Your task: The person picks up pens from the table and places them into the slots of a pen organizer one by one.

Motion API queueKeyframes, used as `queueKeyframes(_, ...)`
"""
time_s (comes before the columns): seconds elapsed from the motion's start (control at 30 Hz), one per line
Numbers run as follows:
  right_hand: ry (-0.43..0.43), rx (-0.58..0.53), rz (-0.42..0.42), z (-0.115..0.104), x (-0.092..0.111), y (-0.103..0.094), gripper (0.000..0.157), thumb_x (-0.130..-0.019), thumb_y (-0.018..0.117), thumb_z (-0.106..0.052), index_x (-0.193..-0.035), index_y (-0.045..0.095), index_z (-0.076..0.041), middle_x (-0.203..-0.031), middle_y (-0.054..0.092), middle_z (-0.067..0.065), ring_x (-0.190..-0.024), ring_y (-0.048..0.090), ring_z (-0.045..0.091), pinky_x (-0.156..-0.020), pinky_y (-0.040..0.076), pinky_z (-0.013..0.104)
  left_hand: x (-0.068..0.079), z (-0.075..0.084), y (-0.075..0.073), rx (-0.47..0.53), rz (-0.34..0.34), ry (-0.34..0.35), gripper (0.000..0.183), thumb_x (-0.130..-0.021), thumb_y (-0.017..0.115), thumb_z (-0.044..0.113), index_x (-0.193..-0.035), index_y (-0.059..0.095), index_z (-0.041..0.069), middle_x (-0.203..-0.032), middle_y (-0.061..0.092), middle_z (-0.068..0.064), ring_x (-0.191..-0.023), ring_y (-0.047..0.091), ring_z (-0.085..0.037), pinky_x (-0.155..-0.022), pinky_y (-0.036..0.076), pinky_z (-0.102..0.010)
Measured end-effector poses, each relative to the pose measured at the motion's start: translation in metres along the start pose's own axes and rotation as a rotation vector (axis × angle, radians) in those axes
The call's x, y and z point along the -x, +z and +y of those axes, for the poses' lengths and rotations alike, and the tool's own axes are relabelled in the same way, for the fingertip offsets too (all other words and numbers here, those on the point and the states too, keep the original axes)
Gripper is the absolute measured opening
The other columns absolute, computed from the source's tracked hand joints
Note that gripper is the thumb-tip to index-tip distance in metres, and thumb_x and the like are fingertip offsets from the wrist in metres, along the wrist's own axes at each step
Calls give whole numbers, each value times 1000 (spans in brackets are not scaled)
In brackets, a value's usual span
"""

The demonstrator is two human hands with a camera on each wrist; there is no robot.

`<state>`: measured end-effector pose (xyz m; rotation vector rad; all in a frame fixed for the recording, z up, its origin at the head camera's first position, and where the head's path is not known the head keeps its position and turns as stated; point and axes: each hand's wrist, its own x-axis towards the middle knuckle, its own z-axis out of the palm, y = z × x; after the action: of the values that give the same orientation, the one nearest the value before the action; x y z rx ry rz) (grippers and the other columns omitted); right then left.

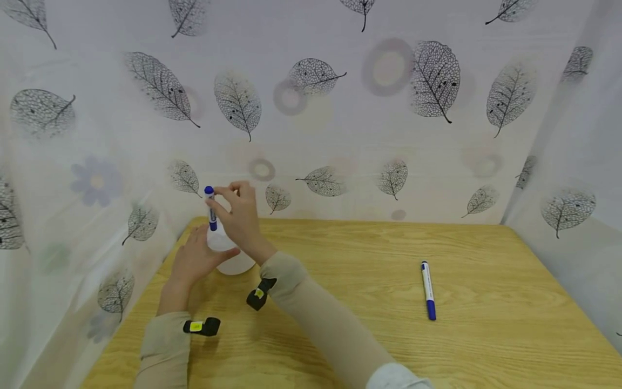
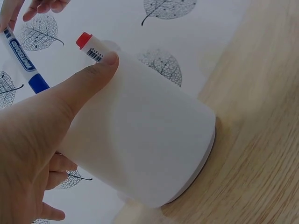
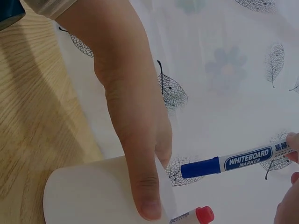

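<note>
A white pen holder [image 1: 236,265] stands on the table at the left, its round wall showing large in the left wrist view. My left hand [image 1: 191,256] grips it, with the thumb along the near side and the other fingers behind. Inside it a red-ended marker [image 2: 91,46] sticks out above the rim. My right hand [image 1: 240,213] pinches a blue whiteboard marker [image 1: 211,210] near its upper end, between thumb and fingers. That marker is held nearly upright over the holder's mouth, its blue cap [image 3: 201,168] pointing down.
A second blue marker [image 1: 428,289] lies on the wooden table [image 1: 340,302] to the right, its blue cap toward the near edge. White curtains [image 1: 330,135] printed with leaves hang behind the table and along both sides.
</note>
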<state>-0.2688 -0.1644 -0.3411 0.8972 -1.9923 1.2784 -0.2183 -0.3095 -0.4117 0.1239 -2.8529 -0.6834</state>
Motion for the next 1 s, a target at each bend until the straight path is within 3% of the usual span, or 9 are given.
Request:
queueKeyframes(0.2,2,27,-35,1,1,6,27,-90,71,-25,-111,74,-9,-99,51,7,-92,42,17,-81,32,20,1,-2,0,-2,-1,-29,115,-69,61,83,-149,29,6,-145,40,-26,-126,45,-46,-95,36,-71)
queueKeyframes(0.4,21,88,-83,0,2,8,25,-89,71,-29,-109,75,-13,-101,55,5,-92,43,16,-82,31,20,-2,-3,0,30,16,-10,104,-70,63,80,-141,38,9,-136,48,-21,-116,51,-41,-86,44,-63)
queueKeyframes(0.6,46,160,-141,1,6,6,24,-88,72,-33,-105,75,-16,-107,55,4,-95,44,18,-81,32,21,-2,-4,0,1,-5,-17,117,-70,61,82,-152,23,8,-145,42,-27,-125,47,-47,-89,41,-69)
queueKeyframes(0.77,1,207,-178,3,9,2,27,-90,69,-35,-111,72,-18,-113,54,4,-99,46,19,-83,35,24,0,-3,0,-27,-30,-37,126,-71,58,83,-155,11,3,-152,30,-32,-130,40,-52,-96,37,-71)
queueKeyframes(1.0,-87,273,-104,10,16,-10,33,-89,70,-39,-114,69,-18,-112,55,4,-92,47,17,-82,39,27,1,-4,3,-38,-52,-61,129,-71,56,84,-153,12,-6,-155,21,-31,-130,38,-53,-100,36,-68)
